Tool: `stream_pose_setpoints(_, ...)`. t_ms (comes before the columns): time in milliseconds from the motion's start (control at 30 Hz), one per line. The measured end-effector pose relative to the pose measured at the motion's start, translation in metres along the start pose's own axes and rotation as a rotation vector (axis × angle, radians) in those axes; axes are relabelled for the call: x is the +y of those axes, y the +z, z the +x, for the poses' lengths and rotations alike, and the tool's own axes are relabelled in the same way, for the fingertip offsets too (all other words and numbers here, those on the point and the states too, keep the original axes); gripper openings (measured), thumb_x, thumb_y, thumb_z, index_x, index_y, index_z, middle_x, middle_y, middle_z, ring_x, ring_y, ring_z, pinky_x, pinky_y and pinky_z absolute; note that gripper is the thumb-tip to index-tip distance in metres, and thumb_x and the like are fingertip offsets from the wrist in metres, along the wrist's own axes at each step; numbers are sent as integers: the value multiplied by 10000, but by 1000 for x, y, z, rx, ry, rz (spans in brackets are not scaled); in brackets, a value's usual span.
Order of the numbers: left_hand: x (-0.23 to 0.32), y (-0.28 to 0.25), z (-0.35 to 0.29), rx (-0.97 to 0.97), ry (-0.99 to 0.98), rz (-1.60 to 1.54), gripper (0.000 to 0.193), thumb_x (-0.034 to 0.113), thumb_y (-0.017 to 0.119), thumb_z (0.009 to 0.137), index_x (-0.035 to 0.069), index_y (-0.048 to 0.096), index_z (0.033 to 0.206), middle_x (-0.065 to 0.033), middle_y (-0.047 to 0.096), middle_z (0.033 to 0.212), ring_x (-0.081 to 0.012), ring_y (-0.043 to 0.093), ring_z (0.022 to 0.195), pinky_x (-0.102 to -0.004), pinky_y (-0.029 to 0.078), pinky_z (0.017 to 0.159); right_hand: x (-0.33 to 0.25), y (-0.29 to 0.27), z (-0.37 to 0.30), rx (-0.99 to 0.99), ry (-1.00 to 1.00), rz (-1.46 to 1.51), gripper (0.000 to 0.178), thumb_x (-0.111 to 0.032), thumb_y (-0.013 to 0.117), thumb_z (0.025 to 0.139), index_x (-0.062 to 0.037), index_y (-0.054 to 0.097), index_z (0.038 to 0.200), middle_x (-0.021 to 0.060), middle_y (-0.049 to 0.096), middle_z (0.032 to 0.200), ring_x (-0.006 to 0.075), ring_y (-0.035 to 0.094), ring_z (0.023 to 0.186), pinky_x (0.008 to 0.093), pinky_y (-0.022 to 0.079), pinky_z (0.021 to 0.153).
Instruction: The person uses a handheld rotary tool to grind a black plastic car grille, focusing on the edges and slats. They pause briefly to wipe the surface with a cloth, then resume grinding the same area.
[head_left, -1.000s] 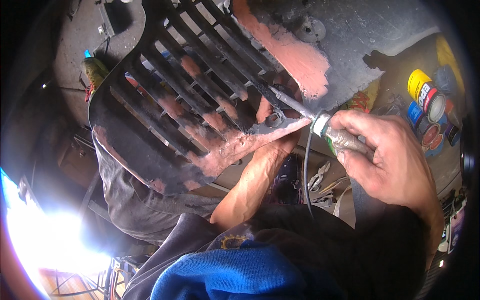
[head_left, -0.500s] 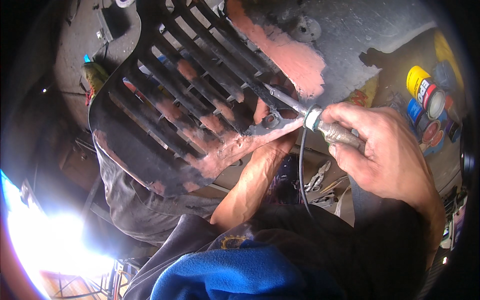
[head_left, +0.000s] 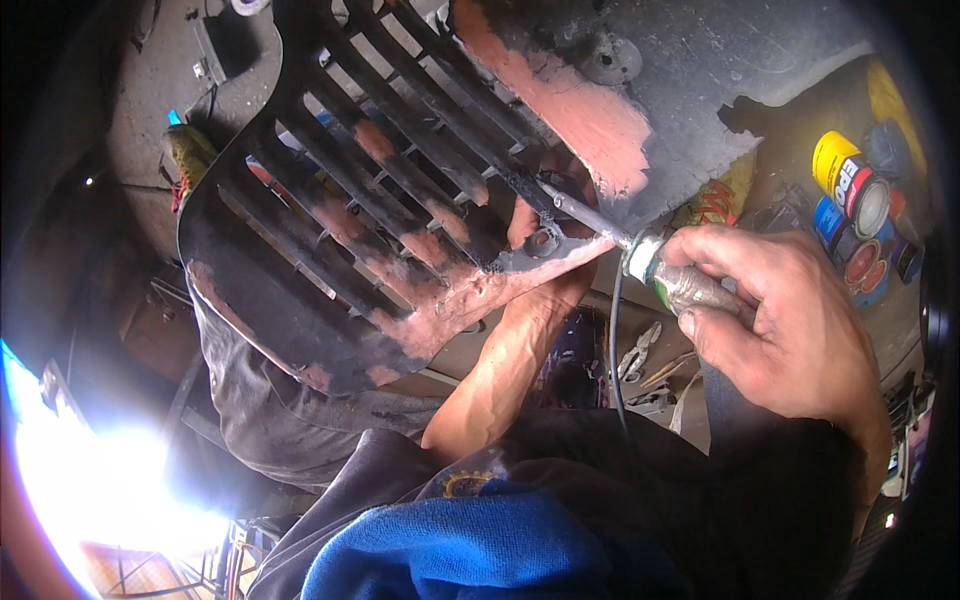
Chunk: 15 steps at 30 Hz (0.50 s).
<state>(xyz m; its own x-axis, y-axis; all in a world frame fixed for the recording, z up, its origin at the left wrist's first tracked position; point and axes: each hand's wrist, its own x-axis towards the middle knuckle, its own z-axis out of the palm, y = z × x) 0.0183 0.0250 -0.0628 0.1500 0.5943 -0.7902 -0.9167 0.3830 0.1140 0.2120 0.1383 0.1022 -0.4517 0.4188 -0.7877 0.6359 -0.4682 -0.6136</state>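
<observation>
Passage from the right is blocked by spray cans [head_left: 850, 190]; the grille [head_left: 380, 230] slots are too narrow for a hand.

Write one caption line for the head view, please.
Right hand holds a rotary tool against a black slatted panel; left hand supports it from behind.

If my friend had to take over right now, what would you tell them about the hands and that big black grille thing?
Right hand: gripped around a pen-like power tool with a cord hanging from it; its thin tip rests on a bar of the grille near the round bolt hole.
Left hand: behind the black slatted grille, holding it up from the back; fingers show through the slots.
Done: pinkish filler patches cover several slats and the lower edge.
Left: many slats are bare black.
Nearby: spray cans at right, pliers below.
</observation>
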Motion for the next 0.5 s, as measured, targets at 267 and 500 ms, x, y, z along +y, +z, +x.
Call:
stream_pose_setpoints(267, 6, -2, -2, -49, -25, 8, 358, 308, 583, 1037, 108, 577, 1334, -67, 587, 1360, -219, 533, 1319, -433, 415, 1154, 2, 4, 2, 34, -62, -53, 313, 26, 655, 803, 69, 635, 1112, 167, 700, 838, 193, 695, 747, 322, 536, 686)
stream_pose_setpoints(500, 6, -7, 2, -92, -28, 0, 328, 294, 588, 1032, 106, 592, 1301, -59, 605, 1327, -210, 548, 1297, -412, 424, 1141, -1, 3, 9, -3, 20, 43, 285, 32, 645, 840, 64, 639, 1123, 133, 691, 838, 115, 648, 734, 286, 522, 644)
